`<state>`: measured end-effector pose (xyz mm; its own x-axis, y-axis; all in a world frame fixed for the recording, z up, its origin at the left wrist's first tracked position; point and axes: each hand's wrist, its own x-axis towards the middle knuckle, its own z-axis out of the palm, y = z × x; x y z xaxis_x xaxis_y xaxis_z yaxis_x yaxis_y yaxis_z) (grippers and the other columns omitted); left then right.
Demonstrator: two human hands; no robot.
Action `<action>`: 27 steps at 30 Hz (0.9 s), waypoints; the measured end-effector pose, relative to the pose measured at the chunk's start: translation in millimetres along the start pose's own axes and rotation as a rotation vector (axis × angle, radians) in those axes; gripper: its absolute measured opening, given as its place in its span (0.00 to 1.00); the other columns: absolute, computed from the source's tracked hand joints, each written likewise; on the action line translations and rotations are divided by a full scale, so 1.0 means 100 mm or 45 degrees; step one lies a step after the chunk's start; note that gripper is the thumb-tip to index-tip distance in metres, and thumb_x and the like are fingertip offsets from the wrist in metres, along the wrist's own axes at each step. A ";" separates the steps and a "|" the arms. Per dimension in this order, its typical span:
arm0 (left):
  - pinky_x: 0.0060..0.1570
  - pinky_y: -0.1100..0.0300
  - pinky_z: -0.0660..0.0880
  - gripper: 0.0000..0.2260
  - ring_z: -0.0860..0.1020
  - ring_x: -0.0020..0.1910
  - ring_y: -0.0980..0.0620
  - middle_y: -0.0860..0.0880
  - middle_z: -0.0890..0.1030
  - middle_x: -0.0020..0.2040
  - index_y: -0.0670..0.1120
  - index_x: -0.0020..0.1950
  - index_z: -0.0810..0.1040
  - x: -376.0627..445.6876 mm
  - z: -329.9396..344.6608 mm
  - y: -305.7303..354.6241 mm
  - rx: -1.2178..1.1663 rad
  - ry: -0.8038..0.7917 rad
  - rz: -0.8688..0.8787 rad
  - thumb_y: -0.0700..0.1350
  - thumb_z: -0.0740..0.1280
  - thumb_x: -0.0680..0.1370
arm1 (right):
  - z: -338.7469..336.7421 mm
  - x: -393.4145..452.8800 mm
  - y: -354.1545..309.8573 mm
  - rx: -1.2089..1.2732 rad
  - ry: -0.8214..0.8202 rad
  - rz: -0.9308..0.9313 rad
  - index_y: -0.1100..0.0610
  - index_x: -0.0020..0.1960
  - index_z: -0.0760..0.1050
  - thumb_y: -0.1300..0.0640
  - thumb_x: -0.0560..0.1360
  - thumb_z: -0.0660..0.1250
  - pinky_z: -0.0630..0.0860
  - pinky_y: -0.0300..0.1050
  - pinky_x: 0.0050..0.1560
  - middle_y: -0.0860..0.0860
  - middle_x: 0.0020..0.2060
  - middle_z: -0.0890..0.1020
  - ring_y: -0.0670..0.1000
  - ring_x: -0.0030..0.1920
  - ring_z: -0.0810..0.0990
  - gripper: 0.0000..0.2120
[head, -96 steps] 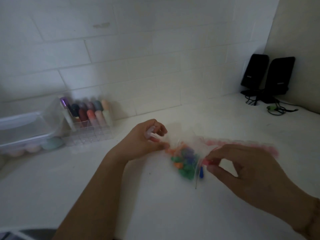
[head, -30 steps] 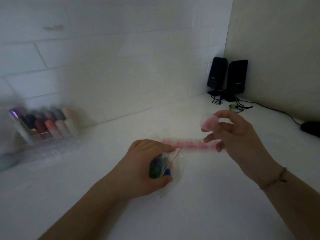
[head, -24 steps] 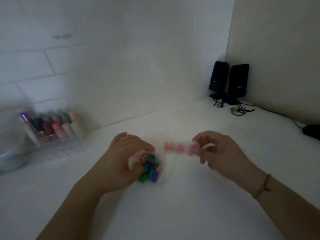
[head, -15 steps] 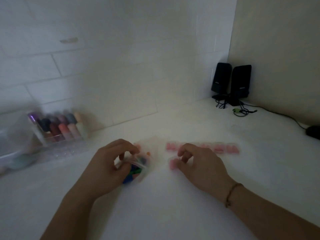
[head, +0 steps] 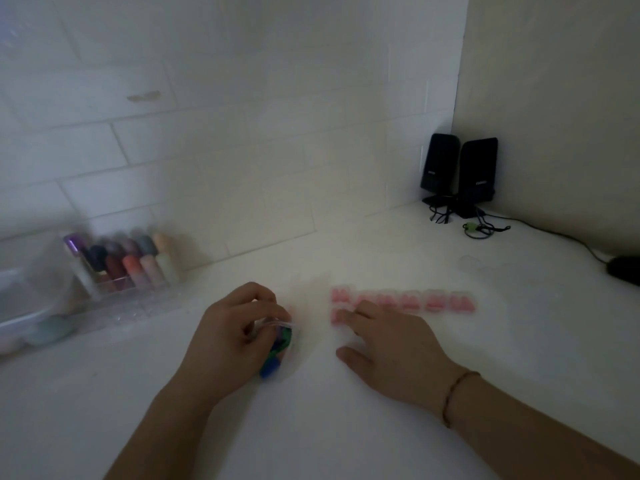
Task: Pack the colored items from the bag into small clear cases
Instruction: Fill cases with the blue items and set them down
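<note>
Gripping the bag (head: 278, 344) of colored items, left hand (head: 235, 341); right hand (head: 391, 351) flat, fingers touching the left-right case strip (head: 415, 301).

Thin cord bracelet (head: 450, 396), bare forearms

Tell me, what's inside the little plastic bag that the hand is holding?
Small colored pieces, green and blue, show through the clear bag. The left hand curls around it and covers most of it, so any other pieces and their number stay hidden.
</note>
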<state>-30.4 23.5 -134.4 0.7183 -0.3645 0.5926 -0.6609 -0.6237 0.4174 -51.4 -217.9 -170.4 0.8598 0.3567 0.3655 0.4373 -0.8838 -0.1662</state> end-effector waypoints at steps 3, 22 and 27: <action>0.37 0.68 0.73 0.13 0.76 0.39 0.65 0.62 0.76 0.49 0.57 0.46 0.83 0.01 0.02 0.08 0.109 -0.121 -0.025 0.49 0.62 0.68 | -0.04 -0.01 -0.02 0.011 0.055 -0.031 0.44 0.70 0.66 0.34 0.73 0.50 0.75 0.45 0.42 0.43 0.53 0.76 0.49 0.48 0.79 0.29; 0.66 0.59 0.64 0.20 0.70 0.67 0.49 0.47 0.70 0.71 0.47 0.71 0.70 1.76 1.65 1.13 0.185 -0.748 0.191 0.37 0.61 0.80 | -0.96 -0.40 1.51 0.041 0.241 1.247 0.43 0.57 0.77 0.57 0.75 0.63 0.72 0.45 0.54 0.50 0.58 0.78 0.54 0.57 0.76 0.14; 0.69 0.58 0.62 0.24 0.67 0.71 0.49 0.48 0.69 0.73 0.47 0.73 0.69 1.95 2.08 1.09 0.290 -0.915 0.258 0.34 0.62 0.78 | -0.93 -0.37 1.45 -0.025 0.325 1.239 0.44 0.58 0.77 0.53 0.76 0.63 0.69 0.43 0.50 0.49 0.59 0.77 0.53 0.57 0.77 0.12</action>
<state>83.5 -259.1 -116.5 0.6045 -0.7964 0.0176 -0.7890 -0.5956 0.1509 -44.4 -387.7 -123.4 0.7578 -0.5964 0.2645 -0.4315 -0.7622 -0.4825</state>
